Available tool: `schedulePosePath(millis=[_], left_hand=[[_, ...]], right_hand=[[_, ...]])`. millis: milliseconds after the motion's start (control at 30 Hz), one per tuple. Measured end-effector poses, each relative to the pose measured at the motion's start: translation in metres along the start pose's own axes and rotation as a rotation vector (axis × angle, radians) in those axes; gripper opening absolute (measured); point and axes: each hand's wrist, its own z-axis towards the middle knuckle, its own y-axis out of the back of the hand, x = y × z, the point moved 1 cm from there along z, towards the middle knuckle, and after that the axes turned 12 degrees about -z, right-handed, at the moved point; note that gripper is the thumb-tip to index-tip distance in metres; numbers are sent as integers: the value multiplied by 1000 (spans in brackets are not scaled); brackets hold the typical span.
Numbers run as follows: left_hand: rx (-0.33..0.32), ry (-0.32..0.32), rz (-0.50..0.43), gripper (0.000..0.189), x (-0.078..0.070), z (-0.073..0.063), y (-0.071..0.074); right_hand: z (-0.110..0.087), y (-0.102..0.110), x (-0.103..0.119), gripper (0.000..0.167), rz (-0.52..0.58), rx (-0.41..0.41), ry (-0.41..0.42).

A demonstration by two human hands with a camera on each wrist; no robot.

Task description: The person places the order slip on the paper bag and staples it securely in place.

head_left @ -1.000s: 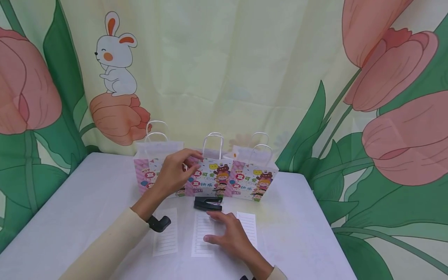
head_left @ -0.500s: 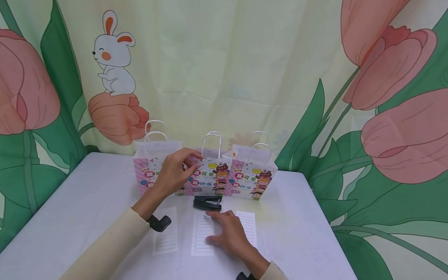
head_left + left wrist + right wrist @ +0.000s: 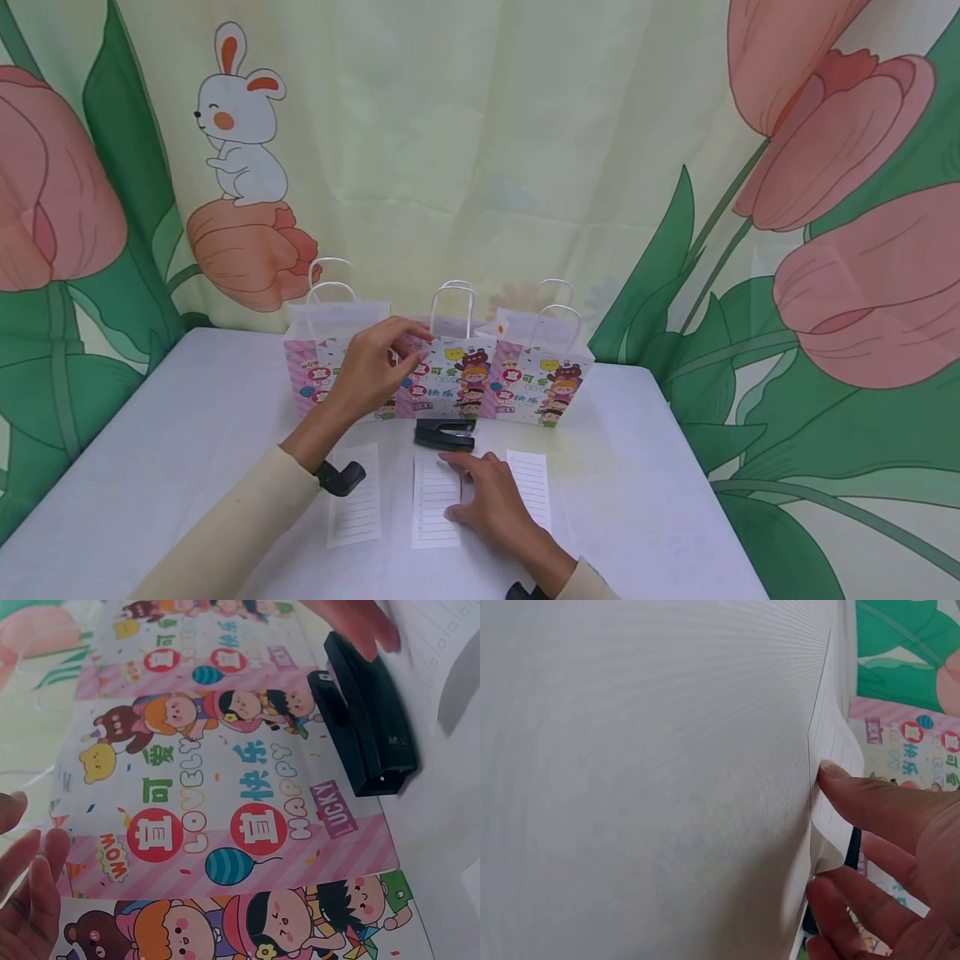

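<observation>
My left hand (image 3: 375, 367) is at the left side of the middle patterned paper gift bag (image 3: 446, 400), near its top. In the left wrist view its fingers (image 3: 46, 896) are bent with a gap between them, beside the bag's top edge; whether they touch it is unclear. My right hand (image 3: 495, 504) is over the middle lined paper slip (image 3: 433, 504). The right wrist view has the slip (image 3: 832, 742) bowed up from the table between the thumb (image 3: 855, 787) and fingers, which pinch it. Just beyond lies a black stapler (image 3: 444, 435).
Two more gift bags with white handles stand on either side, a left bag (image 3: 307, 379) and a right bag (image 3: 532, 387). Lined slips lie at left (image 3: 356, 500) and right (image 3: 531, 479) on the white tablecloth (image 3: 660, 517). Behind hangs a tulip-print curtain (image 3: 525, 150).
The right thumb has moved inward toward the fingers, and the middle slip's right edge has lifted and bowed. The left hand keeps its place by the bag.
</observation>
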Motion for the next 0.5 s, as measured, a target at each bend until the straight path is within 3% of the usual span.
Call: schedulePosePath(millis=[233,500], left_hand=[[0,-14,7,28,0,0,1],[-1,33,53,25,-5,1,1]], right_hand=[[-2,1,2,71,96,-10,61],[-4,2,4,55,201,-67,22]])
